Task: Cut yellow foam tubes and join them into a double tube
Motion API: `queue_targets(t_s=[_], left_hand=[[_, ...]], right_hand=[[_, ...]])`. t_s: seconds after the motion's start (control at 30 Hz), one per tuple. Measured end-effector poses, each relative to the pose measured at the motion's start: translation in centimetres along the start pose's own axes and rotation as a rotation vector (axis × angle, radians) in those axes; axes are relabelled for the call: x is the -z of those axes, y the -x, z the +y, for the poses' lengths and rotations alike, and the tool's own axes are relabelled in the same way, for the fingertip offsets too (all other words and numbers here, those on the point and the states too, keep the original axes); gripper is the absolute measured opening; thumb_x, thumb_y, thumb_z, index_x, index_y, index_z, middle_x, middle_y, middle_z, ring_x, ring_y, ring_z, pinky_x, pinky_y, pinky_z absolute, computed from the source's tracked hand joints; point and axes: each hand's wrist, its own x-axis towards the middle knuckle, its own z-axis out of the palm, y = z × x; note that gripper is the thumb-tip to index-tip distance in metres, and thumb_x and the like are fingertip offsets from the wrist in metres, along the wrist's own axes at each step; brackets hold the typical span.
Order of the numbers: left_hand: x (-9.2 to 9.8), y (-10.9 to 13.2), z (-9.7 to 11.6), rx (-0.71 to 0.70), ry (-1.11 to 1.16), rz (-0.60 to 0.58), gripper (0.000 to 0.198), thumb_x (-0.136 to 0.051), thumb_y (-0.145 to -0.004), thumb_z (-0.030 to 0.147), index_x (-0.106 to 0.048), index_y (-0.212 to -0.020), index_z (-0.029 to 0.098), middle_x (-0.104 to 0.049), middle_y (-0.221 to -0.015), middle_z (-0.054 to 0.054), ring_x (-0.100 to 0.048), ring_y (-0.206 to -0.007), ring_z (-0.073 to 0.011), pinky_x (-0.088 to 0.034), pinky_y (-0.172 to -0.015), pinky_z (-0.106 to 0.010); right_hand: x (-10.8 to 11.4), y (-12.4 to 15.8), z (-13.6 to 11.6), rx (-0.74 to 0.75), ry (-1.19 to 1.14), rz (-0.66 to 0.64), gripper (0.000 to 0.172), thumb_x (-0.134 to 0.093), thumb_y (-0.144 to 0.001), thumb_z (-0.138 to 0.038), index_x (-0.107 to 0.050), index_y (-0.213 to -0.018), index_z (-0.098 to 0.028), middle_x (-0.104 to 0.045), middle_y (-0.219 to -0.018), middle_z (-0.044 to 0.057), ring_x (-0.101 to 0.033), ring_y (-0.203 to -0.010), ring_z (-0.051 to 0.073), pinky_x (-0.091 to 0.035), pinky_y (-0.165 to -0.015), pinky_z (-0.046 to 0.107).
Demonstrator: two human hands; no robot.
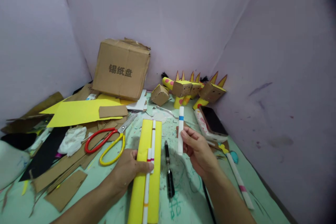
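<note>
My left hand (131,166) grips the left side of a long folded yellow card (139,185), thumb pressed on two slim white markers (153,136) lying lengthwise along it. These markers carry coloured bands. Between the thumb and fingers of my right hand (195,147) stands a white marker with a blue band (181,129), held nearly upright above the table. A black pen (169,171) lies on the table between the card and my right hand.
Scissors with red and yellow handles (112,143) lie left, among cardboard strips and yellow sheets (76,112). A cardboard box (122,70) leans at the back. Yellow giraffe-like cardboard figures (194,89) stand back right, near a phone (214,120). Another white marker (240,180) lies at right.
</note>
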Motion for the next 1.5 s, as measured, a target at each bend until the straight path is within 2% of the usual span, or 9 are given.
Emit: queue_targets(t_s=[0.1, 0.27, 0.43, 0.67, 0.87, 1.1, 1.27, 1.37, 1.5], left_hand=[[0.1, -0.1, -0.2, -0.013, -0.012, -0.021, 0.02, -0.074, -0.046, 0.02, -0.067, -0.063, 0.01, -0.069, -0.055, -0.007, -0.063, -0.049, -0.0215, -0.05, -0.049, -0.03], [0.2, -0.3, -0.3, -0.015, -0.019, -0.039, 0.024, -0.077, -0.046, 0.026, -0.067, -0.063, 0.011, -0.069, -0.055, -0.007, -0.062, -0.048, -0.0206, -0.05, -0.049, -0.03], [0.2, -0.2, -0.2, 0.009, -0.022, -0.059, 0.026, -0.077, -0.047, 0.028, -0.067, -0.066, 0.011, -0.071, -0.059, -0.009, -0.063, -0.051, -0.0232, -0.051, -0.051, -0.031], [0.4, -0.3, -0.4, 0.007, -0.042, -0.071, 0.027, -0.078, -0.046, 0.029, -0.067, -0.064, 0.011, -0.071, -0.06, -0.01, -0.064, -0.053, -0.0258, -0.051, -0.053, -0.033], [0.4, -0.3, -0.5, -0.001, -0.035, -0.069, 0.025, -0.077, -0.05, 0.027, -0.067, -0.067, 0.011, -0.071, -0.061, -0.009, -0.064, -0.053, -0.0243, -0.05, -0.053, -0.032], [0.1, -0.1, -0.2, 0.002, -0.005, -0.056, 0.029, -0.08, -0.046, 0.028, -0.068, -0.066, 0.012, -0.07, -0.059, -0.008, -0.063, -0.052, -0.0243, -0.051, -0.052, -0.032], [0.0, -0.4, 0.0, -0.037, 0.008, -0.004, 0.026, -0.083, -0.039, 0.027, -0.068, -0.055, 0.013, -0.068, -0.05, -0.005, -0.063, -0.049, -0.0228, -0.05, -0.05, -0.029], [0.0, -0.5, 0.1, -0.054, 0.016, -0.008, 0.023, -0.082, -0.04, 0.027, -0.068, -0.054, 0.014, -0.068, -0.05, -0.005, -0.063, -0.049, -0.0227, -0.05, -0.051, -0.029], [-0.1, -0.1, 0.2, -0.037, -0.022, -0.004, 0.022, -0.077, -0.042, 0.025, -0.069, -0.058, 0.012, -0.069, -0.052, -0.006, -0.063, -0.05, -0.022, -0.051, -0.052, -0.03]], right_hand=[[0.0, -0.2, 0.3, 0.001, 0.005, 0.017, 0.032, -0.078, -0.058, -0.036, -0.065, -0.075, -0.013, -0.048, -0.049, -0.007, -0.035, -0.038, 0.002, -0.03, -0.036, 0.011], [-0.1, -0.4, 0.7, -0.033, -0.033, -0.02, 0.032, -0.077, -0.059, -0.036, -0.061, -0.075, -0.014, -0.054, -0.056, -0.005, -0.046, -0.043, 0.005, -0.04, -0.039, 0.014], [-0.1, -0.2, 0.8, -0.031, -0.038, -0.07, 0.024, -0.072, -0.065, -0.033, -0.059, -0.074, -0.014, -0.055, -0.06, -0.004, -0.048, -0.044, 0.006, -0.045, -0.041, 0.016], [-0.4, 0.0, 0.9, -0.025, -0.07, -0.064, 0.03, -0.071, -0.067, -0.031, -0.058, -0.09, -0.015, -0.056, -0.063, -0.004, -0.047, -0.045, 0.006, -0.044, -0.04, 0.017], [-0.6, 0.2, 1.0, -0.025, -0.034, -0.064, 0.028, -0.07, -0.067, -0.031, -0.058, -0.088, -0.015, -0.057, -0.062, -0.003, -0.047, -0.045, 0.007, -0.045, -0.041, 0.019], [-0.7, 0.0, 1.2, -0.037, -0.023, -0.059, 0.029, -0.072, -0.065, -0.032, -0.059, -0.085, -0.014, -0.057, -0.06, -0.003, -0.046, -0.044, 0.007, -0.045, -0.042, 0.02], [-0.7, 0.0, 1.5, -0.022, -0.03, -0.054, 0.029, -0.071, -0.066, -0.034, -0.059, -0.083, -0.014, -0.056, -0.059, -0.003, -0.046, -0.042, 0.006, -0.043, -0.04, 0.018], [-0.7, -0.1, 1.5, -0.014, -0.03, -0.056, 0.028, -0.072, -0.067, -0.034, -0.06, -0.083, -0.014, -0.057, -0.061, -0.002, -0.048, -0.045, 0.007, -0.045, -0.043, 0.019], [-0.4, -0.1, 1.1, 0.035, 0.006, 0.017, 0.032, -0.076, -0.061, -0.036, -0.062, -0.079, -0.015, -0.062, -0.064, -0.001, -0.055, -0.053, 0.01, -0.049, -0.05, 0.022]])
